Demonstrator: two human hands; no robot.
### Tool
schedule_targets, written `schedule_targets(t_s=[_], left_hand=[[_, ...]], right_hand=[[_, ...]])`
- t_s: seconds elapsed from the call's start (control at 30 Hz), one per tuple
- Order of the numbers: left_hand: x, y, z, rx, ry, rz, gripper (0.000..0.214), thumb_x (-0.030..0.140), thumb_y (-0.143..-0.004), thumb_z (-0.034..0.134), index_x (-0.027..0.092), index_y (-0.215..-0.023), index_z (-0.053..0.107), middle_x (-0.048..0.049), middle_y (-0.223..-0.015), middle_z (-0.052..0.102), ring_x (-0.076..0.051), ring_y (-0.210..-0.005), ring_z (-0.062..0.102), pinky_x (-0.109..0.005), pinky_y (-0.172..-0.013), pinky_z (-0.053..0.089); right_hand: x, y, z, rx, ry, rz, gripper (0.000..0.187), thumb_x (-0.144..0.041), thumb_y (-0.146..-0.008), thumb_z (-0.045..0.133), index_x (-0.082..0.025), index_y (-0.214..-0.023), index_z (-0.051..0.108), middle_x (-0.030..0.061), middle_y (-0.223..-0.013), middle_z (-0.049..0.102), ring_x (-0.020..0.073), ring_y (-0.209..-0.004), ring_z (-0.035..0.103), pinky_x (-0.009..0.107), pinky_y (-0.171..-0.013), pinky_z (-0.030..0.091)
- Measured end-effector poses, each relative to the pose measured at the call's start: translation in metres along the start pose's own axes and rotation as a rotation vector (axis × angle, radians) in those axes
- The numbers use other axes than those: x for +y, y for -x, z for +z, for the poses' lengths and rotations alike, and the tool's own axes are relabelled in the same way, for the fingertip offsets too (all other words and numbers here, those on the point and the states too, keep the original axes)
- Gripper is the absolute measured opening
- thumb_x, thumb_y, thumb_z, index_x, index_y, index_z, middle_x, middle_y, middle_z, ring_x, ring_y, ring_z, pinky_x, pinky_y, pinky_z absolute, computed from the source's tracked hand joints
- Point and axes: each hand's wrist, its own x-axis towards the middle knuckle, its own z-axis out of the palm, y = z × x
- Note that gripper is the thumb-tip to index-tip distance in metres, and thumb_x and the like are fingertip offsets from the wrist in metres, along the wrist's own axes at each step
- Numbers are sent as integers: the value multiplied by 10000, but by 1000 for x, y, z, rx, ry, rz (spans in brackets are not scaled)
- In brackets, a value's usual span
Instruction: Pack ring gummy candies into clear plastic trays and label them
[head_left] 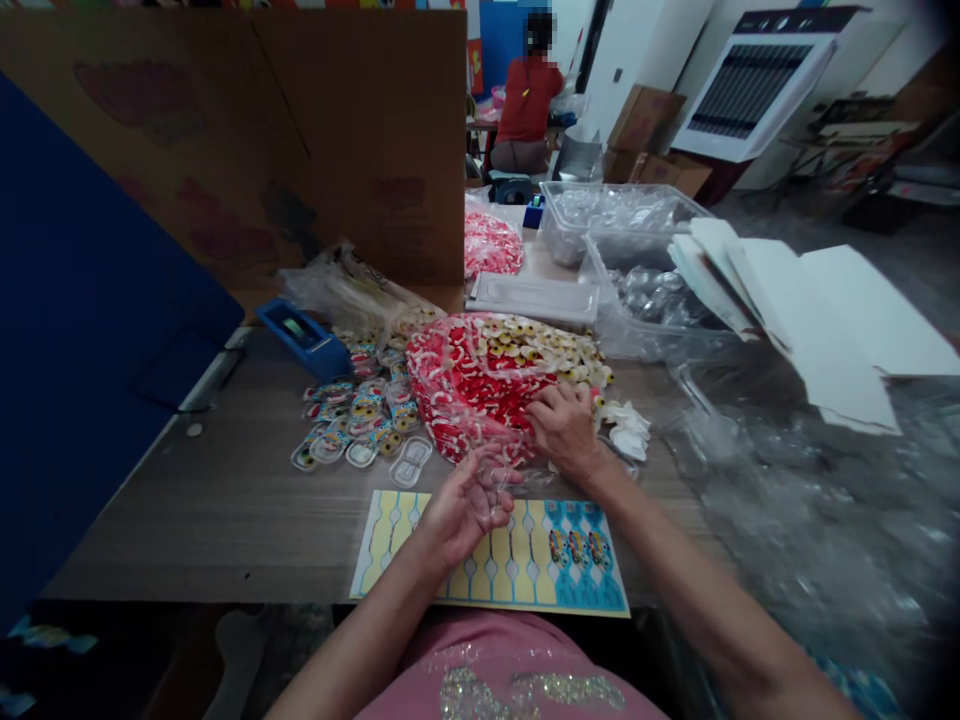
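Note:
My left hand (469, 510) is turned palm up above the sticker sheet (491, 575). Its curled fingers hold a small clear plastic case (491, 478). At the near right side of an open plastic bag of red and white pieces (465, 390), my right hand (564, 425) reaches in with bent fingers. Its fingertips are among the pieces, so what they pinch is hidden. Round whitish pieces with yellow-and-black eye shapes (525, 340) lie over the bag's far side. White pieces (628, 430) sit just right of my right hand.
Several filled cases (367, 410) lie left of the bag, near a blue tape dispenser (304, 340) and an empty clear case (411, 461). Cardboard (360, 150) stands behind. Clear bins (652, 330) and white card (825, 320) are at right. A person in red (529, 100) sits farther back.

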Motion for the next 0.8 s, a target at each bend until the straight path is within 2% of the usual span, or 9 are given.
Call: schedule_targets(t_s=[0.1, 0.17, 0.27, 0.37, 0.47, 0.53, 0.63, 0.73, 0.8], left_hand=[[-7, 2, 2, 41, 5, 56, 307, 419, -895, 578, 230, -1136, 562, -59, -882, 683, -134, -589, 620, -201, -491, 422], [-14, 1, 6, 87, 20, 132, 283, 382, -868, 629, 215, -1094, 595, -34, -889, 673, -120, -629, 618, -203, -525, 447], [-27, -1, 11, 146, 22, 213, 274, 324, -810, 708, 185, -1032, 627, -10, -878, 658, -104, -687, 611, -188, -570, 464], [-36, -1, 8, 184, -3, 195, 320, 325, -760, 755, 192, -1016, 618, 9, -823, 641, -100, -640, 592, -180, -520, 438], [-35, 0, 1, 206, -15, 179, 353, 340, -747, 761, 193, -1021, 593, -2, -820, 650, -105, -619, 596, -181, -510, 429], [-31, 1, -2, 194, -38, 134, 383, 375, -770, 732, 207, -1066, 556, -15, -795, 656, -109, -559, 576, -179, -461, 391], [-27, 3, -1, 187, -64, 83, 404, 408, -803, 687, 228, -1114, 499, -33, -789, 665, -117, -528, 565, -175, -433, 358], [-28, 3, 5, 167, -63, 58, 386, 414, -819, 667, 233, -1106, 484, -38, -793, 667, -128, -551, 583, -178, -447, 373], [-31, 2, 7, 142, -63, 34, 365, 416, -832, 651, 232, -1102, 488, -41, -787, 666, -133, -558, 587, -179, -444, 371]], right_hand=[[-30, 19, -19, 78, -152, -11, 176, -263, -907, 555, -199, -850, 708, 67, -926, 649, 219, -929, 494, 381, -840, 280], [-53, 32, -27, 26, -168, -71, 164, -249, -903, 551, -203, -865, 704, 70, -932, 655, 229, -939, 496, 399, -854, 276], [-77, 44, -24, -39, -185, -55, 156, -209, -886, 549, -194, -832, 695, 65, -900, 664, 232, -937, 511, 402, -840, 279], [-81, 48, -15, -103, -245, -13, 137, -206, -874, 572, -202, -821, 698, 47, -861, 667, 215, -896, 528, 384, -823, 298], [-65, 49, -13, -120, -381, -36, 178, -177, -899, 537, -217, -870, 708, 34, -875, 682, 191, -883, 554, 343, -809, 340], [-45, 47, -15, -37, -434, 30, 215, -169, -921, 499, -211, -911, 710, 40, -905, 691, 179, -882, 571, 321, -801, 366], [-9, 38, -16, 83, -200, 238, 178, -230, -903, 545, -182, -879, 716, 84, -918, 693, 220, -902, 564, 362, -824, 353], [19, 28, -11, -6, 75, 275, 161, -286, -872, 589, -186, -846, 713, 104, -940, 697, 277, -969, 536, 415, -836, 303], [29, 24, -6, -55, 112, 259, 181, -276, -886, 563, -195, -828, 714, 95, -923, 708, 279, -970, 540, 414, -823, 294]])
